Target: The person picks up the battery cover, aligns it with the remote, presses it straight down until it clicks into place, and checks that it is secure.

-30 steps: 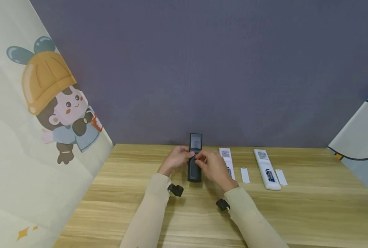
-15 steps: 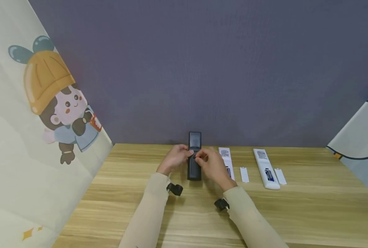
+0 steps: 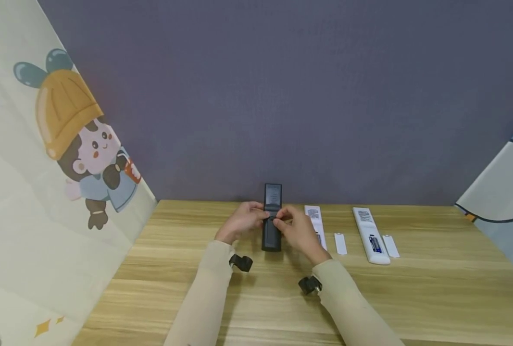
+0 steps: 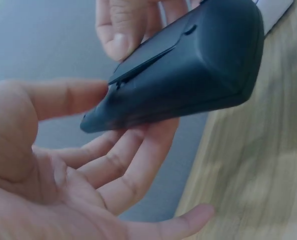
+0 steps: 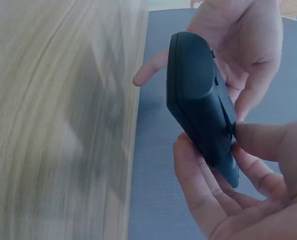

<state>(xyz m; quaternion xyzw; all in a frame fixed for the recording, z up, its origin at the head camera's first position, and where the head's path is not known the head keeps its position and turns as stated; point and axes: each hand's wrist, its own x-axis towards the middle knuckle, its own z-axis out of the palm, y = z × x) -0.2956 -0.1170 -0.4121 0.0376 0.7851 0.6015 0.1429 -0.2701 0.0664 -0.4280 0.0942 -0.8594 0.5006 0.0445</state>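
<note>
The head view looks forward and down over the surface (image 3: 161,269) toward the wall. Both wrist views sit very close, each looking up along its palm; all three share the black remote (image 3: 272,218).

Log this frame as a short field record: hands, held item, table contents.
left hand: holds the black remote from its left side
right hand: thumb and fingers pinch the same remote
remote pose: lifted off the table, back face up
also on table: two white remotes, each with a loose white cover beside it
</note>
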